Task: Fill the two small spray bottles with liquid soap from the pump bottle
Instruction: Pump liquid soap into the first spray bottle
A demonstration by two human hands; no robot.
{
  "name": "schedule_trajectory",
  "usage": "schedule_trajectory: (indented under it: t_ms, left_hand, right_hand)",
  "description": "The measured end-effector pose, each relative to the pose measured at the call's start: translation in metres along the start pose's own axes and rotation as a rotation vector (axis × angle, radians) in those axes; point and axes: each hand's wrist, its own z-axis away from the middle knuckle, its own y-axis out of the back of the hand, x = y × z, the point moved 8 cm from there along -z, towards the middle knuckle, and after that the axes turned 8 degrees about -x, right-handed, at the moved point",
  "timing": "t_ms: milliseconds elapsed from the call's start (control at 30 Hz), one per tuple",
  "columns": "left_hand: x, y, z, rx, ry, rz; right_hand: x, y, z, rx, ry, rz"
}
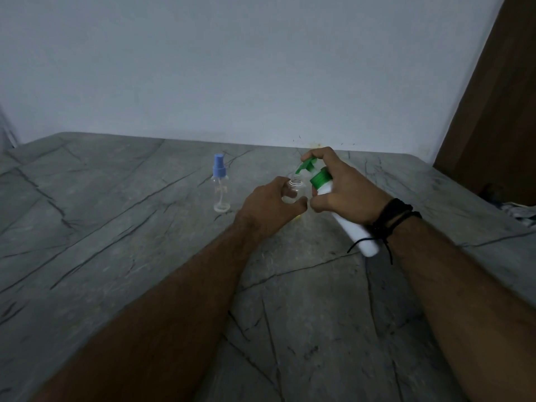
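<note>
My left hand [268, 207] grips a small clear spray bottle [296, 189] whose cap is off, its threaded neck showing. My right hand [345, 192] holds the white pump bottle [352, 229] tilted, with a finger on the green pump head [307, 165]. The green spout points down right above the open neck. A second small clear spray bottle [220, 185] with a blue spray cap stands upright on the grey marble table [116, 227], to the left of my hands. A small yellow thing [296, 218] peeks out under my left hand; I cannot tell what it is.
A pale wall rises directly behind the table's far edge. A brown wooden panel [493, 111] stands at the right. Some crumpled cloth [519, 211] lies by the table's right edge. A black cord bracelet [388, 221] wraps my right wrist.
</note>
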Motion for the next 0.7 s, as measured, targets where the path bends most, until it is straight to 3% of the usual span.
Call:
schedule_trajectory:
  t_ms: [700]
  left_hand:
    - [-0.0005,0.0001,-0.0011,-0.001,0.007,0.0]
  right_hand:
    - [0.0,0.0002,0.0005,-0.002,0.001,-0.022]
